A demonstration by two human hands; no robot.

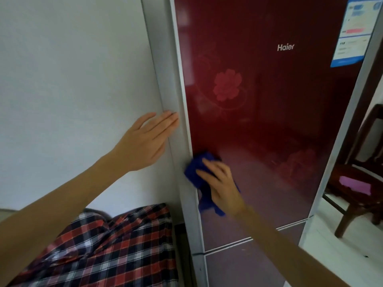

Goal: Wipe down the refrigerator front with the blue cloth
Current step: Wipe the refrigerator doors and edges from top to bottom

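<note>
Pressing blue cloth on refrigerator front, right hand seemingly flat.

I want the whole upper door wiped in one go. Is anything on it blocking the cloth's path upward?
Nothing visible blocks it. The right hand presses the blue cloth on the red door at lower left; the left hand rests on the grey side, off the front. Only a label sits at the top right corner.

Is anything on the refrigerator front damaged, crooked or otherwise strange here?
Nothing stands out. The red refrigerator door looks shut and undamaged, its label lies flat, and the right hand presses the blue cloth near the left edge.
</note>
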